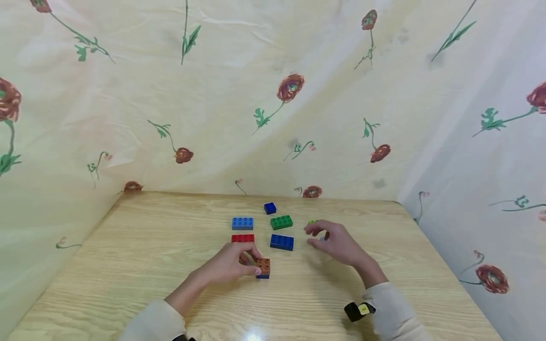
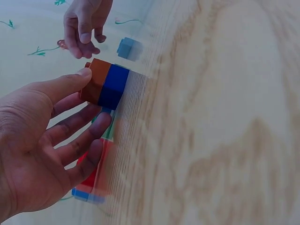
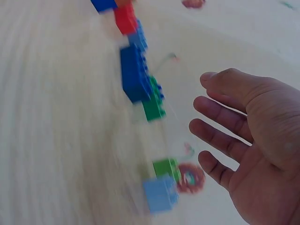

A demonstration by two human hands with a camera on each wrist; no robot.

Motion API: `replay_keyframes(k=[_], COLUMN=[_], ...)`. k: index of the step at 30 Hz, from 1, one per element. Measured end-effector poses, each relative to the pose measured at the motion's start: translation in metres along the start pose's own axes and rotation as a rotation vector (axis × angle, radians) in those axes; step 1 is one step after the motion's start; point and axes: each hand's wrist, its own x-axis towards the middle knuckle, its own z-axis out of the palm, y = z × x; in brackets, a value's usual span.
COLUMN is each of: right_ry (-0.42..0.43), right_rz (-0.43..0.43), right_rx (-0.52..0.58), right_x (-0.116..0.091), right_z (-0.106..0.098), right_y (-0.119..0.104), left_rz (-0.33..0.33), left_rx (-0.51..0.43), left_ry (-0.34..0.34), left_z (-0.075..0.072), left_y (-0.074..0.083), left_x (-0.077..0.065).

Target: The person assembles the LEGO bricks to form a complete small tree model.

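My left hand point(image 1: 228, 264) pinches a small orange toy brick point(image 1: 264, 264) between thumb and fingers. It sits on top of a dark blue brick point(image 2: 114, 86) of matching footprint, the two forming one short stack at the table's front middle. My right hand point(image 1: 339, 240) hovers over the right of the group with fingers loosely bent and nothing in them. Below it are a pale blue brick point(image 3: 159, 194) and a lime green brick point(image 3: 165, 168), mostly hidden by the hand in the head view.
A red brick point(image 1: 242, 238) lies just beyond my left hand, with a medium blue brick point(image 1: 242, 223) behind it. To their right lie a long dark blue brick point(image 1: 282, 242), a green brick point(image 1: 281, 222) and a small blue brick point(image 1: 270, 208). Flowered cloth point(image 1: 222, 118) surrounds the wooden table point(image 1: 141, 255).
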Motion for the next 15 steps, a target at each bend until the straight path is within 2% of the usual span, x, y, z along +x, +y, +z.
replay_keyframes(k=[7,15], right_ry=[0.064,0.021], right_rz=[0.097,0.176], right_rx=[-0.005,0.014], right_x=[-0.007,-0.017], right_z=[-0.023,-0.032], right_y=[0.033,0.062], left_rz=[-0.005,-0.015], left_rx=[-0.004,-0.013], left_ry=[0.0,-0.001], left_z=[-0.001,-0.001], left_y=[0.002,0.003], left_x=[0.001,0.0])
